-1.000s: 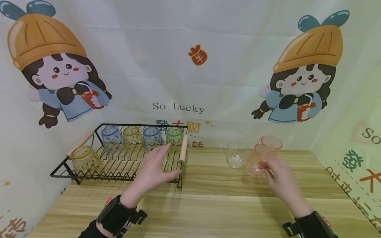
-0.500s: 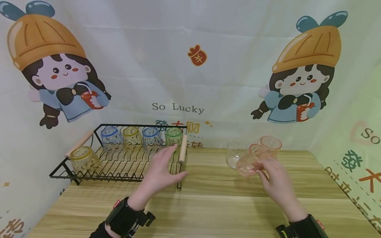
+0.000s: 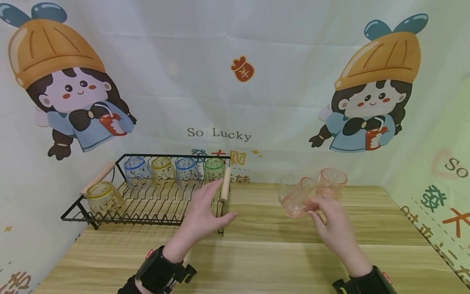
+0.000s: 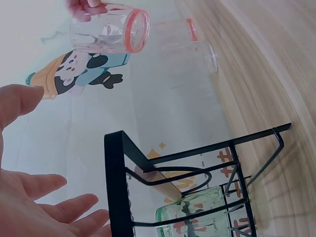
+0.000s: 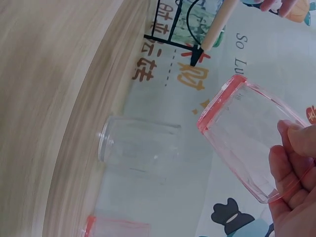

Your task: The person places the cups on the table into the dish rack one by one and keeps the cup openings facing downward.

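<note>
My right hand (image 3: 334, 222) pinches a pink-tinted drinking glass (image 5: 247, 138) between thumb and fingers. The glass is tilted, raised off the table, and in the head view overlaps a clear glass (image 5: 143, 148) standing behind it. Another pink-tinted glass (image 3: 334, 179) stands to the right, beyond the hand. My left hand (image 3: 202, 210) is held with thumb and fingers spread, holding nothing, by the right end of a black wire dish rack (image 3: 147, 222). A green-rimmed glass (image 3: 214, 168) sits upside down in the rack, just past the left fingertips.
Also upside down in the rack's back row are two blue-rimmed glasses (image 3: 136, 171) and a yellow-rimmed one (image 3: 163, 171). A second yellow-rimmed glass (image 3: 105, 198) sits at its front left. Wooden handles (image 3: 226, 183) flank the rack. A printed cloth (image 3: 220, 102) hangs behind the table (image 3: 264, 253).
My right hand has moved left with the pink-tinted glass, from beside the other pink glass to in front of the clear one. My left hand has shifted slightly right, still spread.
</note>
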Motion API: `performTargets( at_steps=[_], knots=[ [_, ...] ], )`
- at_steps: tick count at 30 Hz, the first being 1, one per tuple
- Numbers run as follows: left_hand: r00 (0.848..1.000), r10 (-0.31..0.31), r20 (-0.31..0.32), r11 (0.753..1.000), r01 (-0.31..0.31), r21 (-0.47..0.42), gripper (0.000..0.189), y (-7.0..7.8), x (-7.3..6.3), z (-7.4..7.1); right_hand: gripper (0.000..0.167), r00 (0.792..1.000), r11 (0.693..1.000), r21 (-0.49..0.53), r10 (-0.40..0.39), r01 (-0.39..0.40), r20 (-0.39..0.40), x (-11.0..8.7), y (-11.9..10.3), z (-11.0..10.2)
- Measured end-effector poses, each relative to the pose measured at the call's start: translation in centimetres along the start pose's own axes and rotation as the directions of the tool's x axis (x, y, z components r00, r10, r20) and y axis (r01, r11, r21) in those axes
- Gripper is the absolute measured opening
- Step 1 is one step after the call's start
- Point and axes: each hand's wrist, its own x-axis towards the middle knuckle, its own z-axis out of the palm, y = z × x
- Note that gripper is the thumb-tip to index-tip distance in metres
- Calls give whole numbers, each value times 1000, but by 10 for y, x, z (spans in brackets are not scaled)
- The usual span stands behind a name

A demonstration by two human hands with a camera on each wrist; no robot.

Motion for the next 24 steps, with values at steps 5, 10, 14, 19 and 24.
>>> performTargets(
  at_steps=[5, 10, 14, 19, 24],
  knots=[
    [1000, 0, 11, 1000, -1, 17, 92, 2, 0, 3, 33, 999, 999, 29, -14, 15, -30, 0, -5, 5],
    [1000, 5, 12, 1000, -5, -7, 92, 3, -2, 6, 31, 999, 997, 78, -2, 5, -46, 2, -11, 8],
    [1000, 20, 0, 997, -20, -73, 93, 3, -3, 9, 30, 998, 993, 115, 5, 3, -69, 4, -14, 9],
    [999, 40, -29, 993, -43, -112, 94, 3, -4, 12, 32, 995, 988, 157, 6, 10, -97, 7, -20, 9],
    [998, 54, -43, 994, -58, -93, 95, 5, -4, 14, 32, 994, 982, 189, 33, -12, -108, 8, -26, 9]
  ],
)
